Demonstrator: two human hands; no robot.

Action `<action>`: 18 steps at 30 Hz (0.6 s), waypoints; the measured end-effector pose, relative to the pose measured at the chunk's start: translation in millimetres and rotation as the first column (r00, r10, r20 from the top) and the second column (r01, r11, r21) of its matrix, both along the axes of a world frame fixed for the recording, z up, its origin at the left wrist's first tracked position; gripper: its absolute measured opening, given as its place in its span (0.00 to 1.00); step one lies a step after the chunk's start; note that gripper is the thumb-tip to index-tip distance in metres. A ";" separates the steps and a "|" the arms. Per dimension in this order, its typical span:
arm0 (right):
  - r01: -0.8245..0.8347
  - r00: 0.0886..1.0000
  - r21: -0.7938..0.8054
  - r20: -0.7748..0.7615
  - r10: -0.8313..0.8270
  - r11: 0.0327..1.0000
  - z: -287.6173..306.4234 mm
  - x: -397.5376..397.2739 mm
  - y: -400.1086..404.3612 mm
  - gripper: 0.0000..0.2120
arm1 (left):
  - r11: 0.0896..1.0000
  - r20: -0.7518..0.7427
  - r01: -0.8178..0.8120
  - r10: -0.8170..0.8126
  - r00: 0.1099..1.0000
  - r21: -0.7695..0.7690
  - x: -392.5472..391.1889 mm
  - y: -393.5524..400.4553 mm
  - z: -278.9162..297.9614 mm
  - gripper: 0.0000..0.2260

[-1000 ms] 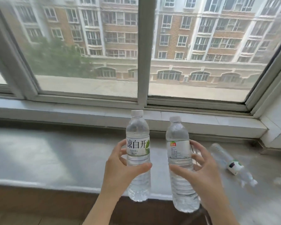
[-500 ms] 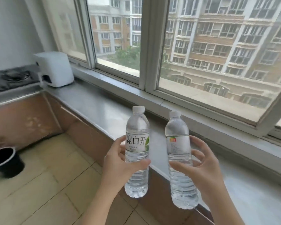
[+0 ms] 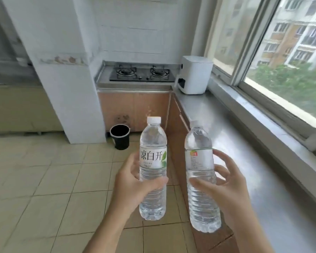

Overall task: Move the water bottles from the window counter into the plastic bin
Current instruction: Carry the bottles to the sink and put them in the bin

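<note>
While both bottles are being carried upright in the lower centre of the head view, the left hand (image 3: 133,181) is wrapping its fingers and thumb round the labelled bottle (image 3: 153,168), and the right hand (image 3: 226,187) is gripping the second bottle (image 3: 201,179) just beside it, thumb across the front and fingers curling round the far side. Each bottle's long axis is running nearly vertical, cap up, the two bodies standing close together without clearly touching. The window counter (image 3: 232,136) is stretching away along the right of the frame, and both bottles are hanging off its near edge over the tiled floor (image 3: 44,179). No plastic bin is showing anywhere in the frame, so which way it lies from either hand cannot be told, nor which hand is nearer it; the carry looks to be under way and the drop-off not yet begun. At upper centre a gas hob (image 3: 140,73) is sitting beside a white appliance (image 3: 195,75), and a small black pail (image 3: 120,136) is standing on the floor at centre.
</note>
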State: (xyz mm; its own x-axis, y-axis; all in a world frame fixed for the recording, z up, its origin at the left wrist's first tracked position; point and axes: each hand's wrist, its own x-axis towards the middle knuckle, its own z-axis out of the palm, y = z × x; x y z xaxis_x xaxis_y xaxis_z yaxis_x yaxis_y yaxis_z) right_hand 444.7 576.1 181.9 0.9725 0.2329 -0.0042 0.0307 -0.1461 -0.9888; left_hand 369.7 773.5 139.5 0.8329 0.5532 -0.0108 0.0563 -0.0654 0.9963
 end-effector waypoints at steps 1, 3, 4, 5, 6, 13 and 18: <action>-0.047 0.999 0.001 -0.006 0.047 0.999 -0.4 14.6 16.2 0.38 | 0.999 0.001 -0.045 0.045 0.999 -0.001 6.1 11.9 0.4 0.30; -0.143 0.990 0.006 -0.017 0.143 0.990 -1.5 42.5 48.4 0.38 | 0.990 -0.003 -0.139 0.139 0.990 -0.003 18.9 35.6 1.4 0.31; -0.190 0.982 0.006 -0.018 0.190 0.982 -1.9 55.7 64.8 0.38 | 0.982 -0.005 -0.187 0.187 0.982 -0.006 25.2 47.1 1.6 0.31; -0.235 0.972 0.005 -0.018 0.235 0.972 -2.6 68.3 81.1 0.38 | 0.971 -0.008 -0.238 0.238 0.971 -0.012 31.1 58.5 0.9 0.31; -0.278 0.960 0.004 -0.021 0.278 0.961 -3.1 79.9 97.5 0.37 | 0.958 -0.011 -0.286 0.285 0.958 -0.021 36.4 69.5 0.2 0.31; -0.517 0.855 -0.026 -0.053 0.515 0.856 -9.4 128.5 214.2 0.37 | 0.868 -0.051 -0.497 0.497 0.867 0.003 48.2 151.0 -7.0 0.36; -0.659 0.752 -0.046 -0.051 0.657 0.751 -16.9 141.5 311.7 0.36 | 0.775 -0.068 -0.632 0.630 0.774 -0.001 43.8 224.4 -13.0 0.35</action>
